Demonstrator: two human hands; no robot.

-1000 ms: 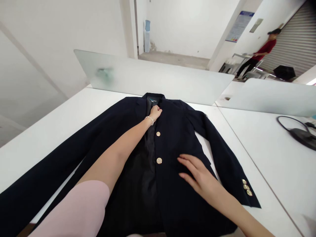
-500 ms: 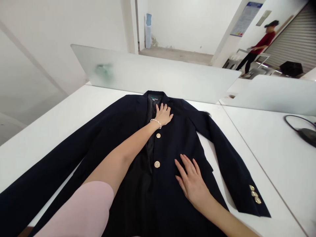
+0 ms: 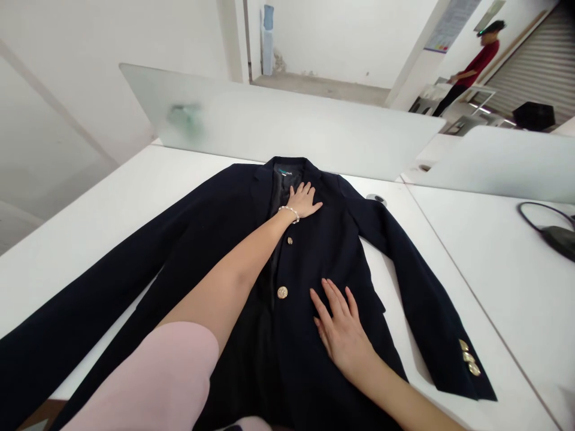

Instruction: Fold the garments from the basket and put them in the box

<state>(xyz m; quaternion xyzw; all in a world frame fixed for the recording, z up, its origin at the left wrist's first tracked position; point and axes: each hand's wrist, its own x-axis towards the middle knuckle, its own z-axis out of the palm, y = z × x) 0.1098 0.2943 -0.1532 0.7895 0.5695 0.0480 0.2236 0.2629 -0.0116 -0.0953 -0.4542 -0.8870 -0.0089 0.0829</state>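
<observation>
Navy blazer [image 3: 327, 239] lies flat and face up on white desk [image 3: 90, 227], collar [image 3: 287, 164] pointing away from the person, front open w/ black lining [image 3: 249, 365] showing down the middle, sleeves spread to both sides. L hand [image 3: 302, 202] is flat on the chest just below the collar, palm down, fingers apart, no grip, w/ pearl bracelet [image 3: 288, 212] on wrist. Upper gold btn [image 3: 290, 240] is just below that hand, beside the forearm. Lower gold btn [image 3: 282, 292] is further down, just left of R hand [image 3: 341, 332], which is also open and flat on the front panel, fingers spread, nothing pinched or held. Pink sleeve [image 3: 144, 377] covers the L upper arm, low and left of both hands. Right of R hand, blazer sleeve runs down to cuff w/ 3 gold btns [image 3: 469, 357]. Further right: second white desk [image 3: 494, 299] w/ black cable [image 3: 539, 206] and small dark device [image 3: 557, 239], exact type unclear. Ahead of L hand: frosted glass divider [image 3: 269, 114], second divider [image 3: 507, 161] off to the right. Far up right of both hands: person in red top [image 3: 481, 63], standing near roller shutter [image 3: 530, 72], well apart from the blazer.
</observation>
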